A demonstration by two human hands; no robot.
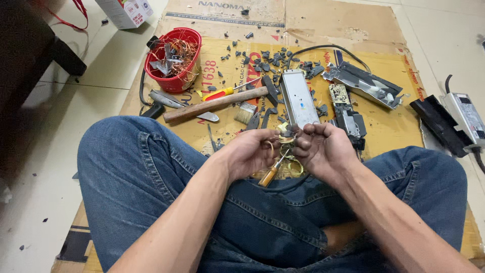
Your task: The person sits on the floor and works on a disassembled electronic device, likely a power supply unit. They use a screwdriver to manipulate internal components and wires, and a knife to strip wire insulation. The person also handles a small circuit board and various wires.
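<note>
Lap: we sit cross-legged in blue jeans [141, 167], knees spread, so our forearms can rest low and steady over the work.
Left hand: our left hand [251, 151] is closed around a small wound component [286, 137] trailing yellowish tape [295, 167], held up off the floor where we can see it closely.
Right hand: our right hand [323, 146] is curled shut on the other side of the same component, fingers pinching it against the left.
Small screwdriver: a screwdriver with an orange-brown handle [269, 174] hangs down between the hands; we cannot tell which hand pins it.
Metal housing: a long grey metal casing [299, 97] lies just beyond the hands, near enough to reach without shifting.
Circuit board: a bare board [339, 94] lies just right of the casing, with a dark block [352, 123] nearer us.
Tools: a wooden-handled hammer [217, 103], a small paintbrush [246, 113] and a red-and-yellow screwdriver [222, 93] lie side by side to the left, handles toward us.
Red basket: a red plastic basket [174, 58] further left holds tangled copper wire and metal scraps, kept apart from the debris.
Debris: black broken fragments [268, 60] are scattered ahead of the casing.
Opened cover: a bent metal cover [365, 84] lies far right.
Surface: flattened cardboard [323, 23] covers the floor beneath the mess.
Room: pale floor tiles [101, 65] surround it; another grey unit [467, 117] sits at the right edge.
</note>
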